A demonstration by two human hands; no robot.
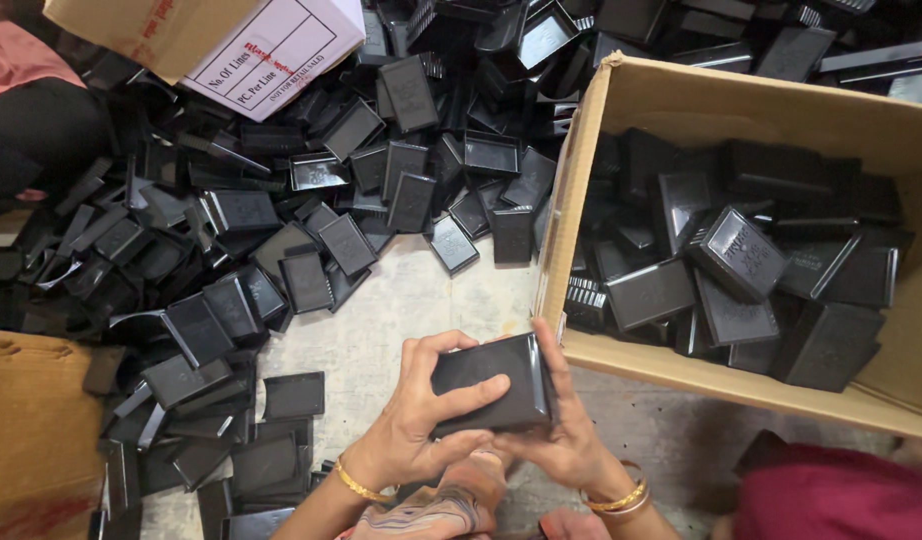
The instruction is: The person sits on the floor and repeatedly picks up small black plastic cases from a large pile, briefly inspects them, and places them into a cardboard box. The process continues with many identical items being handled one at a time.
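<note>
A black rectangular plastic case (491, 385) sits between both my hands, low in the middle of the head view. My left hand (421, 420) wraps its left side, with the thumb and fingers pressed over the top face. My right hand (566, 430) grips its right edge from below. Gold bangles circle both wrists. The case hovers just left of the near corner of a cardboard box (581, 190) that holds several similar black cases.
A large heap of loose black plastic cases and lids (281, 230) covers the floor to the left and far side. Another cardboard box (31, 430) sits at the lower left, a white labelled carton (271, 50) at the top left. Red cloth (831, 500) lies at the lower right.
</note>
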